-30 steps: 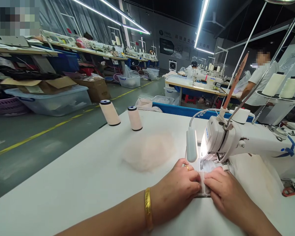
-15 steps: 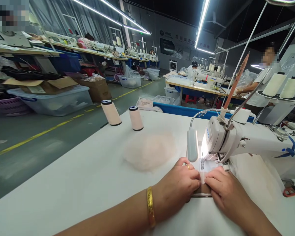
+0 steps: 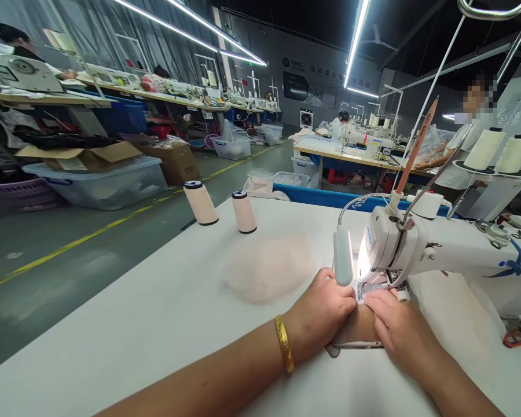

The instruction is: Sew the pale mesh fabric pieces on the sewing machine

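A white sewing machine stands at the right, its needle area lit by a small lamp on a bent neck. Just in front of the presser foot, my left hand has its fingers curled and pinched on a pale, thin piece of fabric. My right hand lies opposite, fingers together and pressing the same fabric close to the foot. Most of this fabric is hidden by my fingers. Below them shows a brownish, shiny plate in the tabletop.
Sheer pale pink fabric lies left of my hands. Two thread cones, one and another, stand at the table's far left edge. More pale cloth lies under the machine arm, near a red-handled tool. Co-workers sit or stand beyond.
Both hands have moved slightly forward, closer to the presser foot, and more of the brownish plate shows below them. The view has shifted a little.
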Motion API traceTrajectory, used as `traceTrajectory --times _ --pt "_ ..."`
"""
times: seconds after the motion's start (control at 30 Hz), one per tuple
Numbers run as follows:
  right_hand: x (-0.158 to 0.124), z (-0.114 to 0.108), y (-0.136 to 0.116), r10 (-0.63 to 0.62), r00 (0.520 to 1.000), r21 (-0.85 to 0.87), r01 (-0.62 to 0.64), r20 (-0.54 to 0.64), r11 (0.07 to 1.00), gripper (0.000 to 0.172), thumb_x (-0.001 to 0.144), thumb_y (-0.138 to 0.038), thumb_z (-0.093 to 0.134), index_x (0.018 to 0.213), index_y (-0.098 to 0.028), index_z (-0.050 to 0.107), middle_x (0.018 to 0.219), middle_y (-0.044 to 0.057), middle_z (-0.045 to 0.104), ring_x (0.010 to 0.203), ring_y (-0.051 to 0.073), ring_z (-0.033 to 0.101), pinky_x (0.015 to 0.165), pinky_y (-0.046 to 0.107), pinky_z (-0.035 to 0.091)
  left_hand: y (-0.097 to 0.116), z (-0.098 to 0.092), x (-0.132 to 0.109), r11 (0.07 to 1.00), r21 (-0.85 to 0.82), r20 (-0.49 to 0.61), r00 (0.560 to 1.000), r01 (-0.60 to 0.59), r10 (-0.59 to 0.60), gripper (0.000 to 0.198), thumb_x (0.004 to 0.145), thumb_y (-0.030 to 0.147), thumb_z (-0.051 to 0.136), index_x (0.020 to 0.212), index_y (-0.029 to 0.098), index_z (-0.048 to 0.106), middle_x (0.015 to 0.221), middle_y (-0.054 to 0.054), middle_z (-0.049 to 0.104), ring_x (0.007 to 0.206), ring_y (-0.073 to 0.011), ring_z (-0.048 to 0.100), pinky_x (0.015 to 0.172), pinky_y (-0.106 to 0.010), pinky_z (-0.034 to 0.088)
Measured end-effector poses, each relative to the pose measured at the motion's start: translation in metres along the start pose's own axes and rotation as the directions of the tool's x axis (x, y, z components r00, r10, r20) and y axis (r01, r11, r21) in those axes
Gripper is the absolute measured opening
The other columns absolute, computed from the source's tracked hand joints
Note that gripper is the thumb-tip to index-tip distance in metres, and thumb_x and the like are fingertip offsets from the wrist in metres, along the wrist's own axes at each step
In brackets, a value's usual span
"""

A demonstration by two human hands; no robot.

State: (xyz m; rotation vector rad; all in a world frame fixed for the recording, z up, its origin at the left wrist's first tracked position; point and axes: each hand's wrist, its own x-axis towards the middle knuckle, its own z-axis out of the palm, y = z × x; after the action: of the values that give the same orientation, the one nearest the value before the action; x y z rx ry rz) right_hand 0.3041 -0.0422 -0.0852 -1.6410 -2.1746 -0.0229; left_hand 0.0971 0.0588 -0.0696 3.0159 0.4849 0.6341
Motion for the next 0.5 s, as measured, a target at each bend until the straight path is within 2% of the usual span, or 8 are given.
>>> traceTrajectory --times 0.13,0.23,0.4,0.5 --pt "0.0006 0.0033 0.0018 0.035 0.999 -0.040 -0.036 -0.008 0.999 0.050 0.088 -0.001 0.045 0.126 -0.025 0.068 0.132 0.009 0.070 0.100 0.026 0.068 0.076 0.036 0.055 0.0000 0.0005 0.0038 1.000 -0.008 -0.011 1.000 0.023 -0.023 0.023 0.093 0.003 0.055 0.081 0.019 0.067 0.089 -0.003 0.072 0.079 -0.0192 0.064 0.080 -0.035 0.044" --pt "0.0008 0.0045 0.0009 0.081 0.997 -0.066 -0.081 -0.005 0.994 0.051 0.092 -0.005 0.044 0.133 -0.023 0.067 0.139 0.010 0.068 0.107 0.027 0.069 0.082 0.039 0.058 -0.0010 0.0014 0.0046 0.999 -0.028 0.001 0.999 0.032 -0.032 0.022 0.096 0.005 0.054 0.085 0.018 0.068 0.090 -0.004 0.073 0.081 -0.0201 0.065 0.074 -0.034 0.045" --pt "0.0008 0.0052 -0.0004 0.101 0.995 -0.078 -0.099 0.021 0.992 0.053 0.094 -0.007 0.041 0.140 -0.021 0.064 0.145 0.011 0.065 0.115 0.030 0.068 0.090 0.043 0.060 0.0010 -0.0006 0.0012 0.998 0.008 0.026 0.998 0.059 -0.059 0.018 0.100 0.012 0.052 0.095 0.020 0.068 0.095 -0.006 0.070 0.089 -0.0236 0.064 0.080 -0.036 0.047" --pt "-0.0012 0.0076 0.0021 0.080 0.997 -0.075 -0.079 0.006 0.994 0.054 0.094 -0.008 0.042 0.141 -0.022 0.064 0.145 0.010 0.066 0.115 0.030 0.068 0.089 0.045 0.061 0.0044 -0.0073 -0.0029 0.977 0.137 0.018 0.986 0.164 -0.168 0.007 0.095 0.017 0.060 0.095 0.020 0.066 0.099 -0.010 0.068 0.095 -0.0293 0.061 0.085 -0.043 0.046"
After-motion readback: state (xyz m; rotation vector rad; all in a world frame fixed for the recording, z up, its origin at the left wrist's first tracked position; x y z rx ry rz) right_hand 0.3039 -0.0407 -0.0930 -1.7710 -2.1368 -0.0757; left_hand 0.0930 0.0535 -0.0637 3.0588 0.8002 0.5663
